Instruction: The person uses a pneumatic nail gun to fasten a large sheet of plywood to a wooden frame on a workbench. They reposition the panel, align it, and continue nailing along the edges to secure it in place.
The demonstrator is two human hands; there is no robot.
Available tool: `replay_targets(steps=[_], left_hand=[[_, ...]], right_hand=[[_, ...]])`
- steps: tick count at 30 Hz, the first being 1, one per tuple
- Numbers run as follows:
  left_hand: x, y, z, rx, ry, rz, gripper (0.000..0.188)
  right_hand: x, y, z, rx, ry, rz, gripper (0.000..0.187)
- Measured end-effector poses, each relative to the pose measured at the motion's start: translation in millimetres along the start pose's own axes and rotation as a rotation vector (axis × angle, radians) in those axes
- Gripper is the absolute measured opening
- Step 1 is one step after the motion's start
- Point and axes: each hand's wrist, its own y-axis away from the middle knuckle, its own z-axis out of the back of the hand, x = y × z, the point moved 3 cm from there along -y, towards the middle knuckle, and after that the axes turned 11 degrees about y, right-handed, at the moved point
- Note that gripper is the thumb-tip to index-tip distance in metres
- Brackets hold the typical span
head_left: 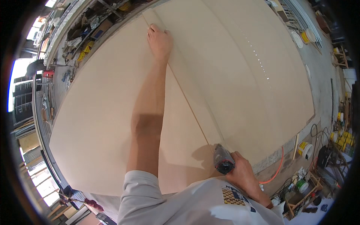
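Note:
A large pale wooden panel (93, 123) fills the view in front of me. Across it, from the far edge toward my body, runs a long narrow wooden strip (189, 93) with a brown left edge. My left hand (159, 44) is closed over the strip near its far end, arm stretched out, fingers at one edge and thumb at the other. Close to my body, my right hand (242, 170) grips a grey and black nail gun (224, 159), its nose at the strip's near end. The gun's tip and most of my right fingers are hidden.
An orange hose (279, 165) curves off the panel's near right side. White and yellow buckets (305, 150) stand on the floor at right, with cables and a wooden crate nearby. Cluttered shelves (90, 32) line the far left. A row of bright dots (258, 60) crosses the panel.

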Motion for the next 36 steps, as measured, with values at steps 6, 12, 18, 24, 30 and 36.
replay_targets(steps=[6, 12, 18, 24, 30, 36], left_hand=[[11.1, -2.8, -5.4, -0.025, 0.037, 0.035, 0.048], [7.8, -5.7, -7.2, -0.035, 0.068, 0.024, 0.050], [10.9, -6.4, -5.0, 0.022, 0.058, 0.022, 0.060], [8.9, 0.1, -2.7, -0.054, 0.104, -0.020, 0.045], [2.7, 3.3, 1.0, 0.130, -0.013, 0.005, 0.054], [1.6, 75.8, 3.5, 0.038, -0.270, -0.317, 0.065]], right_hand=[[-1.4, -3.1, 3.1, 0.026, 0.007, 0.027, 0.052], [-5.9, -4.8, 3.8, 0.039, 0.007, 0.050, 0.053], [-4.3, -3.8, 6.4, 0.027, 0.006, 0.062, 0.051], [-4.7, -3.1, 5.7, 0.019, 0.000, 0.073, 0.051], [1.3, -1.8, 7.7, -0.024, -0.033, 0.057, 0.046], [0.0, -4.6, 6.3, -0.056, -0.042, 0.024, 0.042]])
